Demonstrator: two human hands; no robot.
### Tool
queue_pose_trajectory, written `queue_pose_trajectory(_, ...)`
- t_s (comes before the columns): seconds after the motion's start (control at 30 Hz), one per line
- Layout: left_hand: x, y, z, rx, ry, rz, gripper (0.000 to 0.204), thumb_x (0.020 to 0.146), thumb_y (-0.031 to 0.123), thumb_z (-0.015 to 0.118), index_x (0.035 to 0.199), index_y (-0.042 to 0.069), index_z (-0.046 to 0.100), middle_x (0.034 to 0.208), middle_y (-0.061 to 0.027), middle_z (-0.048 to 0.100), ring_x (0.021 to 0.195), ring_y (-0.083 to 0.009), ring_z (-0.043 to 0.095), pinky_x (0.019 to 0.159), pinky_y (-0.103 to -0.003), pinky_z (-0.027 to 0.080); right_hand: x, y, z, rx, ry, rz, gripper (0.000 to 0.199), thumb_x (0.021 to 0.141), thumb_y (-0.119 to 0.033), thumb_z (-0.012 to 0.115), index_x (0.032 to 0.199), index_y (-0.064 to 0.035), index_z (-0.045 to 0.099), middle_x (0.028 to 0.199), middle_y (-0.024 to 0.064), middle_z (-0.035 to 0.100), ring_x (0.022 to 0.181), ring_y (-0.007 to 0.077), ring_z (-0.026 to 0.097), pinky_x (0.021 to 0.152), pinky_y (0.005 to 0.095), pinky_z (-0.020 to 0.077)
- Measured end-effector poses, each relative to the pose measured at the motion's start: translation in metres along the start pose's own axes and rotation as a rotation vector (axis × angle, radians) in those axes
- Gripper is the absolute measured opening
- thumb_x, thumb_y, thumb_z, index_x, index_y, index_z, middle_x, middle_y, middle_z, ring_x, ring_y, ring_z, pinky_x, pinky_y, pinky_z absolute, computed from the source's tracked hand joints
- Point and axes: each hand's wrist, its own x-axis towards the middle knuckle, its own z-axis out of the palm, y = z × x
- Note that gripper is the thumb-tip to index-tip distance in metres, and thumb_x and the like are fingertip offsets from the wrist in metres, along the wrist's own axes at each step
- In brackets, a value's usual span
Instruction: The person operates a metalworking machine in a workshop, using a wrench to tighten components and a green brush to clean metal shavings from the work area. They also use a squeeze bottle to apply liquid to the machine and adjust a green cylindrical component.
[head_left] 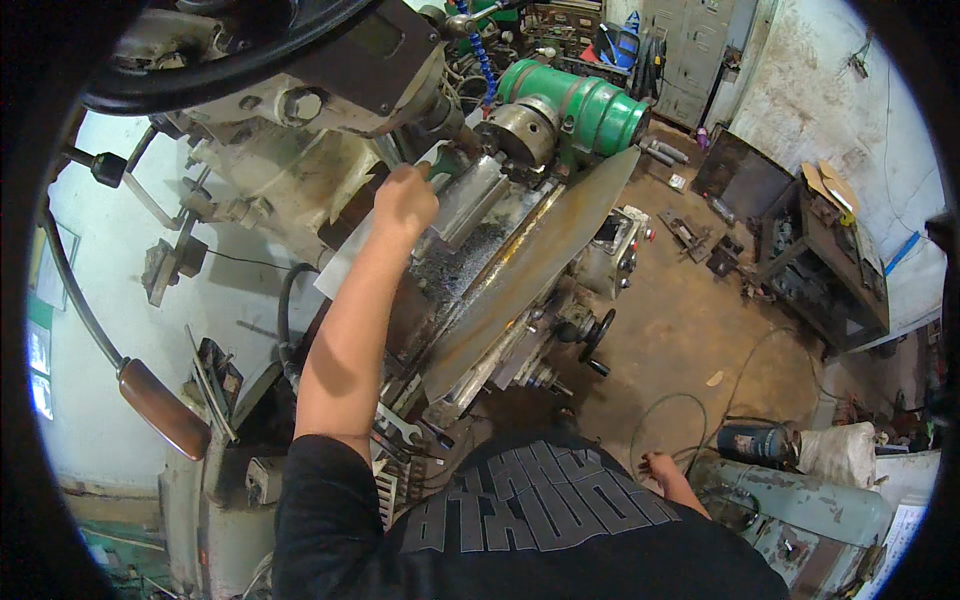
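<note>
My left hand (405, 200) is closed over the bed of a milling machine, its arm stretched forward. A pale flat sheet (338, 272) shows on both sides of the fist, but the fingers hide what they grip. Just right of the fist lies a grey metal block (472, 200) on the chip-covered table. Beyond it stands a round chuck (520, 135) on a green dividing head (580, 105). My right hand (660, 468) hangs low by my side, fingers loosely bent and apart, with nothing visible in it.
The machine head with a black handwheel (240, 75) hangs at upper left. A long metal guard plate (540, 270) edges the table's right side. An open-ended wrench (400, 425) lies near my left elbow. Hoses (640, 420) cross the floor near a grey-green cabinet (800, 500).
</note>
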Motion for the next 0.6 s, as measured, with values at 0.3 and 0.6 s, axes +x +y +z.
queue_pose_trajectory(0.3,-0.021,0.012,-0.043,0.254,-0.091,0.023,0.031,0.088,0.008,0.057,0.114,0.011,0.073,0.112,-0.0166,0.069,0.100,-0.0380,0.071,0.085,-0.047,0.057,-0.014,-0.105,0.025,-0.113,-0.094,-0.085,0.038,0.102,-0.031,0.056,0.124,-0.0014,0.062,0.102,0.0128,0.076,0.084,0.0236,0.073,0.062,0.0369,0.0508)
queue_pose_trajectory(0.6,-0.029,-0.002,-0.071,0.269,-0.079,0.034,0.037,0.088,0.006,0.056,0.120,0.016,0.073,0.108,-0.0159,0.071,0.101,-0.0370,0.071,0.084,-0.046,0.057,-0.011,-0.013,0.000,0.003,0.001,0.037,0.035,0.099,-0.026,0.057,0.116,0.0038,0.064,0.089,0.0149,0.074,0.074,0.0270,0.073,0.061,0.0418,0.0534)
